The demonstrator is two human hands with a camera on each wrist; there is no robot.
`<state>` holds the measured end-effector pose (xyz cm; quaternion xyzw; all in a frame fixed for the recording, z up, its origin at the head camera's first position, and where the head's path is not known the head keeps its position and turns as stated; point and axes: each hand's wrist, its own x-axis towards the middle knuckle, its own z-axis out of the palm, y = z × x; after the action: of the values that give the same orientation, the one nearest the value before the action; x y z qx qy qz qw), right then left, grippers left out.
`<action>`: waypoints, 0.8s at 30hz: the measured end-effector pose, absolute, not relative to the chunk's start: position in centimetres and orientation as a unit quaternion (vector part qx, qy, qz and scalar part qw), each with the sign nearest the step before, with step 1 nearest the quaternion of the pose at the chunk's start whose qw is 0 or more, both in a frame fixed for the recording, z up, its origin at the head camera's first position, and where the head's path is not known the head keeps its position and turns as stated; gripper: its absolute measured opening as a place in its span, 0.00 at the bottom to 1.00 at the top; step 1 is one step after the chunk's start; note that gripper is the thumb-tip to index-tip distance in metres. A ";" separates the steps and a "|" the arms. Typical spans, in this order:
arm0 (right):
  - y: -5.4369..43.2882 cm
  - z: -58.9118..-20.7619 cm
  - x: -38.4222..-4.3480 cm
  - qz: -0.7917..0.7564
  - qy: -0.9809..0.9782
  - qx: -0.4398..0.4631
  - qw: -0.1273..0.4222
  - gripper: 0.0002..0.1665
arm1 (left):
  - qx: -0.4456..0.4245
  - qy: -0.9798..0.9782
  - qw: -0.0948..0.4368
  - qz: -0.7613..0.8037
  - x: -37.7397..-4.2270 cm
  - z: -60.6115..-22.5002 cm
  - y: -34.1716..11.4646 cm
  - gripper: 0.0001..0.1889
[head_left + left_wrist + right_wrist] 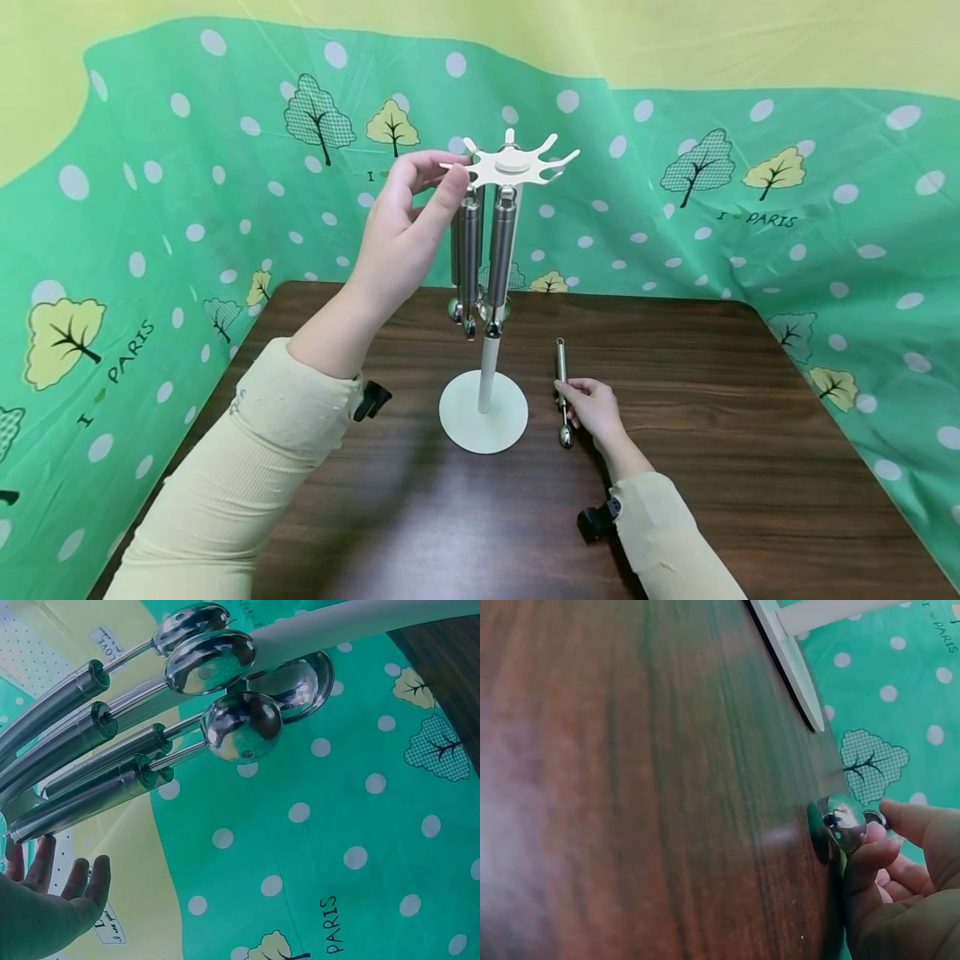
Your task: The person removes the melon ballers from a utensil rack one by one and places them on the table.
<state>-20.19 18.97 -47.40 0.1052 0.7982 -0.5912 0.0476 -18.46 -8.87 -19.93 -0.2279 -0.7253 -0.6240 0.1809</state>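
Note:
Near the table's middle stands a white rack [487, 392] with a round base, a post and a spoked top. Several steel melon ballers [501, 250] hang from its left and front spokes; their round scoops [241, 726] show large in the left wrist view. With thumb and forefinger, my left hand [408, 212] pinches a spoke at the top's left, beside the handle ends. My right hand [594, 410] pinches another melon baller [561, 362] by its handle, low over the table right of the base, scoop toward me. Its shiny scoop [841, 823] shows past the fingertips in the right wrist view.
The dark wooden table [712, 433] reaches back to a green and yellow cloth [615, 192] with trees and dots, hung behind and at the sides. Black camera mounts [597, 522] sit on both wrists.

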 end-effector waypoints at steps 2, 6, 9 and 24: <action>19.0 -47.4 -20.3 -0.584 0.804 0.103 0.049 0.24 | -0.227 -0.724 0.182 -0.626 -18.5 -20.0 -8.8 0.17; 18.9 -47.3 -20.5 -0.558 0.822 0.103 0.052 0.22 | -0.224 -0.725 0.182 -0.626 -18.5 -19.9 -8.8 0.16; 18.9 -47.2 -20.6 -0.537 0.836 0.106 0.051 0.22 | -0.225 -0.726 0.181 -0.624 -18.5 -19.9 -8.8 0.16; 18.7 -47.5 -21.1 -0.490 0.864 0.109 0.049 0.19 | -0.221 -0.728 0.181 -0.624 -18.4 -19.8 -8.8 0.16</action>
<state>-21.06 18.65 -47.45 0.1093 0.8636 -0.4897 0.0489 -18.40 -8.79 -19.79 -0.2211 -0.7276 -0.6237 0.1810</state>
